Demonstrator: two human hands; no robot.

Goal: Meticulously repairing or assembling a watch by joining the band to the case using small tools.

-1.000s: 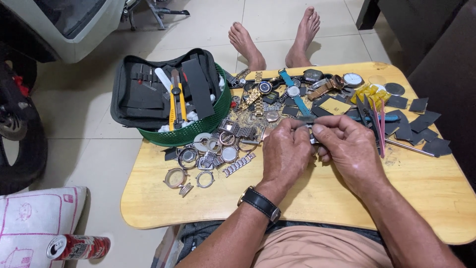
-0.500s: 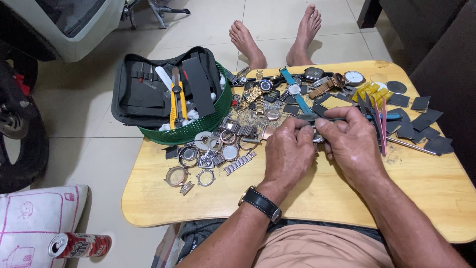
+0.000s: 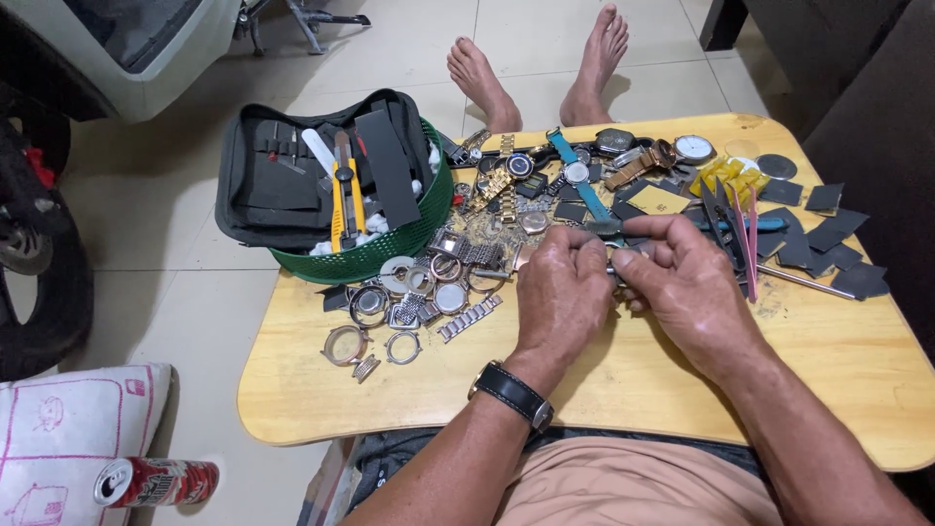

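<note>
Over the middle of a low wooden table [image 3: 623,390], my left hand [image 3: 563,292] and my right hand [image 3: 682,282] meet, fingertips pinched together on a small metal watch part [image 3: 616,265] that is mostly hidden by the fingers. A black wristwatch [image 3: 511,394] is on my left wrist. Loose watch cases, rings and a metal strap piece [image 3: 469,318] lie just left of my left hand. Several watches [image 3: 575,173] are heaped beyond my hands.
A green basket [image 3: 390,255] holding a black tool case [image 3: 292,175] stands at the table's back left. Dark flat squares [image 3: 828,239], tweezers and a red-handled tool [image 3: 748,244] lie right. My bare feet [image 3: 545,68] rest beyond the table. A drink can [image 3: 156,482] lies on the floor.
My hands stay pinched together at the same spot; the fingers have shifted only slightly around the small part.
</note>
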